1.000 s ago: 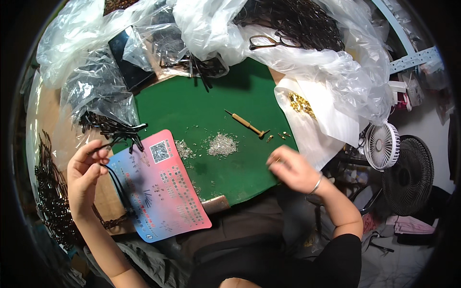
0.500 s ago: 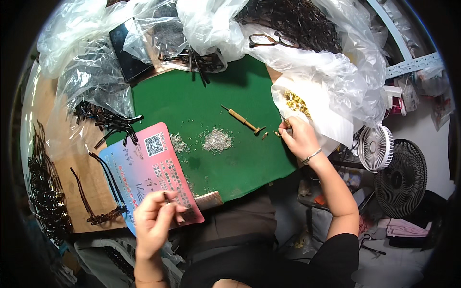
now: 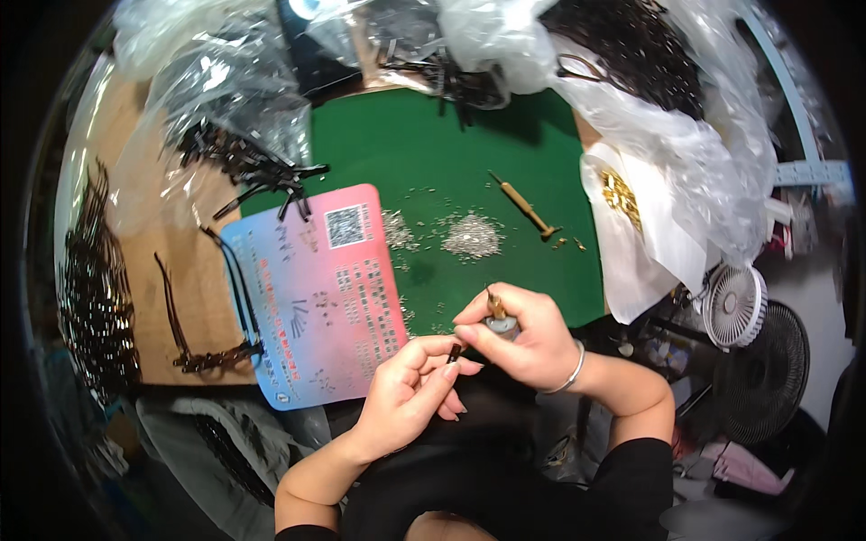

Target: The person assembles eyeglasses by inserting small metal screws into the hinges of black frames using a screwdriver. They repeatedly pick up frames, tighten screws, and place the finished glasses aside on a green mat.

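Observation:
In front of my body, close to the mat's near edge, my two hands meet. My left hand (image 3: 410,392) pinches a small dark piece (image 3: 454,353) between thumb and fingers; most of it is covered. Against it rests the thumb side of my right hand (image 3: 528,343), its fingers closed around a small brass-coloured tool with a rounded grey end (image 3: 498,311). The tool's full shape is hidden by the fingers. A brass-handled screwdriver (image 3: 525,209) lies on the green mat (image 3: 388,135), beside a heap of tiny silver screw-like bits (image 3: 473,236).
A pink and blue printed sheet (image 3: 316,279) covers the mat's left side. Dark eyeglass temples (image 3: 253,167) spill from a plastic bag (image 3: 225,81); more (image 3: 95,288) stand far left. White paper (image 3: 631,279) holds gold-coloured parts (image 3: 621,200). Two fans (image 3: 735,307) stand at right.
My right hand has come from the gold parts on the right to beside my left hand, carrying the brass-coloured tool. My left hand has moved right, and the whole view has shifted.

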A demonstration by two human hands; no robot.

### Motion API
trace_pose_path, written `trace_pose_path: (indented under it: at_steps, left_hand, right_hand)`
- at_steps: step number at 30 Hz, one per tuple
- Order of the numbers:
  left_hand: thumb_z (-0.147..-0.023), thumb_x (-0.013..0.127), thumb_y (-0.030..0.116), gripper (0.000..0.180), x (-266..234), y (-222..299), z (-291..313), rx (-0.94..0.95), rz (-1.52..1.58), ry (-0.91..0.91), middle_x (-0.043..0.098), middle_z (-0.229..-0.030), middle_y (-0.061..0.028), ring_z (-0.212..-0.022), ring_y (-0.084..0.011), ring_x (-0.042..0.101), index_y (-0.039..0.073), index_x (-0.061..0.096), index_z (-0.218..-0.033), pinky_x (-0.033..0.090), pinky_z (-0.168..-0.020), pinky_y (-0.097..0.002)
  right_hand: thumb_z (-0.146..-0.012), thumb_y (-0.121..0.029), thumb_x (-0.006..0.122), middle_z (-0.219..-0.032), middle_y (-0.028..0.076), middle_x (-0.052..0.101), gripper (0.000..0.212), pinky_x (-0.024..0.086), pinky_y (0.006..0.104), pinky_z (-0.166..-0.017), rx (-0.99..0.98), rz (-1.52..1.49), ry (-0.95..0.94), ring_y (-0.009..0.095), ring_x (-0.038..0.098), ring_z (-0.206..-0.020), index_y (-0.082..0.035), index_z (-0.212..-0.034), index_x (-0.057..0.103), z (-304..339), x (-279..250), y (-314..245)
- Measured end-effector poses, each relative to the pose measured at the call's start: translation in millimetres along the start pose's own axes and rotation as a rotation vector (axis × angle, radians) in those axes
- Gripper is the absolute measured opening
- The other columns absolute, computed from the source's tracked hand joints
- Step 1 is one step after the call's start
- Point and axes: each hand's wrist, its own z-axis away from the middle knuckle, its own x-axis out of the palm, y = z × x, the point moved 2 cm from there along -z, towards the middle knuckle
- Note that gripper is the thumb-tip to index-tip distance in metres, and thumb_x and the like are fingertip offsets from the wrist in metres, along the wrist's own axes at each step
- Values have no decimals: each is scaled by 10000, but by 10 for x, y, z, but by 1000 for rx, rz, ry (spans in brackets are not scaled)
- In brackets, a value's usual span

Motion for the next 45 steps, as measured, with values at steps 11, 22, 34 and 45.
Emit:
trace_pose_path:
  at_steps: [11, 22, 34, 45]
  left_hand:
    - [-933, 484, 89, 277, -35, -166, -42, 107, 107, 22, 622, -946, -120, -598, -99, 556, -6, 420, -1185, 477, -537, -215]
    - [-878, 523, -19, 494, -96, -248, -4, 299, -317, -69, 656, -931, -115, -619, -111, 589, -3, 297, -1317, 484, -553, -222]
    - [-886, 471, -44, 270, -356, -253, 91, 312, -496, 286, 644, -882, -109, -612, -88, 597, -38, 520, -1151, 517, -570, -222]
    - [-877, 504, -23, 279, -299, -232, -135, 315, -536, 339, 662, -857, -98, -576, -82, 589, -20, 519, -1155, 495, -526, -221]
  right_hand:
    - [-781, -19, 653, -785, 89, 602, 91, 484, 265, -590, -178, 73, 81, 154, 620, -689, 14, -857, 615, 8, 107, 67]
    - [-805, -189, 698, -773, 43, 553, 368, 437, 206, -496, 444, -605, -296, 78, 540, -606, 1, -1015, 462, 74, 14, 245]
    - [-792, -408, 644, -929, 152, 500, 587, 523, 389, -645, 15, 790, -254, 303, 625, -752, -36, -1206, 457, 31, -131, 195]
    - [-785, -287, 647, -946, 158, 447, 533, 515, 372, -580, -57, 899, -53, 309, 592, -718, -45, -1205, 426, 70, -191, 190]
